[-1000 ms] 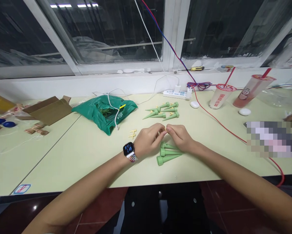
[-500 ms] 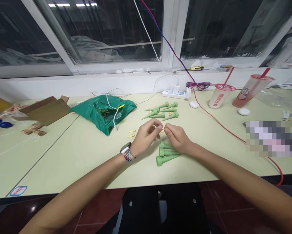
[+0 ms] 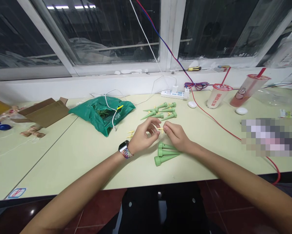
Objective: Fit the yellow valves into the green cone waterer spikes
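Observation:
My left hand (image 3: 144,135), with a watch at the wrist, and my right hand (image 3: 175,136) meet over the pale green table (image 3: 87,152). Between their fingertips is a small yellow plastic piece (image 3: 160,129); the right fingers pinch it, and the left fingers curl loosely beside it. Just below the hands lie three green cone spikes (image 3: 165,152) side by side. Beyond the hands is a group of several green spikes with yellow fittings (image 3: 162,110). A few loose yellow pieces (image 3: 130,133) lie left of my left hand.
A green plastic bag (image 3: 102,112) with a white cable across it sits at centre left. An open cardboard box (image 3: 45,112) is further left. A power strip (image 3: 174,94), a red cable (image 3: 219,125), two lidded drinks (image 3: 218,96) and a blurred patch are to the right.
Both hands stayed together above the three spikes. My left wrist turned so the watch face now points away, and its fingers loosened from the yellow piece.

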Action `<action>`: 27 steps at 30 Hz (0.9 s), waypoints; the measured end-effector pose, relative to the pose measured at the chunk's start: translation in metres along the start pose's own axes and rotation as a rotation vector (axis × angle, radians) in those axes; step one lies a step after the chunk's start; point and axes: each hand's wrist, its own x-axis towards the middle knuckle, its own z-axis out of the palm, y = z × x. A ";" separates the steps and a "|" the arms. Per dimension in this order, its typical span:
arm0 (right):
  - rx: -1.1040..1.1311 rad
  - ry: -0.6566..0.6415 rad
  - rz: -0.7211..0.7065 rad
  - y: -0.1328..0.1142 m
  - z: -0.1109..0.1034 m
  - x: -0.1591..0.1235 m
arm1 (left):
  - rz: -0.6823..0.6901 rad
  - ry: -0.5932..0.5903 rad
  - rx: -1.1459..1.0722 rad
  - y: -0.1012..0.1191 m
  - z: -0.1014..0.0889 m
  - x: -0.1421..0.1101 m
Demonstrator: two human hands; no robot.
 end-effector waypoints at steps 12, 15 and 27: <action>0.066 0.016 0.064 -0.003 -0.003 0.002 | -0.048 0.024 0.052 0.001 0.000 0.002; 0.075 0.012 0.081 -0.002 -0.002 0.002 | -0.072 0.040 0.004 0.001 0.000 0.002; 0.140 -0.026 0.131 -0.004 -0.001 -0.001 | -0.103 0.014 0.032 -0.001 -0.002 0.002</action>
